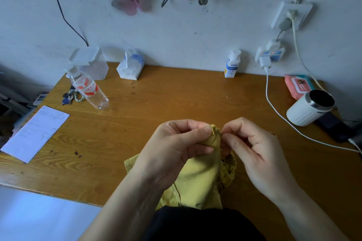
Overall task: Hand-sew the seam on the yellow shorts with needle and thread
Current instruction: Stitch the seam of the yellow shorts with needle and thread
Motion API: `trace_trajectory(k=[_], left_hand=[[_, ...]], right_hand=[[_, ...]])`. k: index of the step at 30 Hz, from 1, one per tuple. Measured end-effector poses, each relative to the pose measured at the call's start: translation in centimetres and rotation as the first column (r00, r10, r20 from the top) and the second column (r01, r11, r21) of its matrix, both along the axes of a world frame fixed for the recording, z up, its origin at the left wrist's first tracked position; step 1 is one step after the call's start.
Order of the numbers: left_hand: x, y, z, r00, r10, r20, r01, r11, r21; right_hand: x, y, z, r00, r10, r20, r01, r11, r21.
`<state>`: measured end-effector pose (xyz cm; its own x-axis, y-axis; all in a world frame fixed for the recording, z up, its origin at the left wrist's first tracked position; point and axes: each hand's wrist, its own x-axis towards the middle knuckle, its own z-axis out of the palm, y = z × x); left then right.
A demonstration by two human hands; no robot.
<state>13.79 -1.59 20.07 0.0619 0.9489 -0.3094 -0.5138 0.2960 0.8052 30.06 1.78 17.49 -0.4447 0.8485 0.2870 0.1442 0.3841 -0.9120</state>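
Note:
The yellow shorts [197, 178] lie bunched at the near edge of the wooden table [176, 100], with one fold lifted up between my hands. My left hand [174, 146] pinches that raised fold between thumb and fingers. My right hand [252, 148] touches the same fold from the right, thumb and forefinger pressed together at the frayed top edge. The needle is too small to make out. A dark thread line runs down the cloth near the bottom.
A water bottle [88, 88], keys [68, 97] and a paper sheet [35, 133] lie at the left. A tissue pack [130, 66] and small bottle [232, 63] stand at the wall. A white cup [309, 107], charger cable [274, 107] and wipes [297, 86] are at the right.

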Motion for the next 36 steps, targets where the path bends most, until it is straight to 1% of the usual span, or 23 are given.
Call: trace_trajectory(k=[4,8,10,14,17,22,26,31,36], left_hand=[[0.2,0.0,0.0,0.999,0.022,-0.040,-0.022,1.000,-0.003],[0.5,-0.1,-0.2,0.998,0.023,-0.062,-0.024,1.000,-0.013],[0.4,-0.2,-0.2,0.998,0.023,-0.059,-0.024,1.000,-0.004],[0.1,-0.3,0.0,0.999,-0.004,-0.054,0.006,1.000,0.029],[0.1,-0.4,0.2,0.998,-0.016,-0.057,0.018,0.999,0.049],[0.1,-0.5,0.3,0.996,0.004,-0.092,0.002,0.998,0.068],[0.3,-0.6,0.4,0.990,0.027,-0.137,-0.014,0.995,0.095],[0.8,-0.7,0.4,0.980,0.039,-0.197,-0.021,0.995,0.093],[0.7,-0.4,0.6,0.972,0.039,-0.234,-0.018,0.996,0.091]], right_hand=[[-0.2,-0.1,0.2,0.998,-0.059,0.035,0.055,0.994,0.098],[-0.4,-0.1,0.3,0.995,-0.078,0.064,0.066,0.983,0.170],[-0.5,-0.1,0.4,0.996,-0.075,0.057,0.066,0.986,0.155],[-0.4,-0.2,0.5,0.999,-0.040,-0.003,0.040,0.997,0.063],[-0.4,-0.2,0.5,0.999,-0.027,-0.039,0.028,0.999,0.023],[-0.4,-0.2,0.2,1.000,0.000,-0.016,0.000,1.000,-0.012],[-0.5,-0.3,0.0,1.000,-0.019,0.007,0.018,1.000,0.013],[-1.0,-0.5,0.2,0.998,-0.065,-0.008,0.065,0.994,0.086],[-1.1,-0.5,0.1,0.995,-0.087,-0.043,0.088,0.995,0.042]])
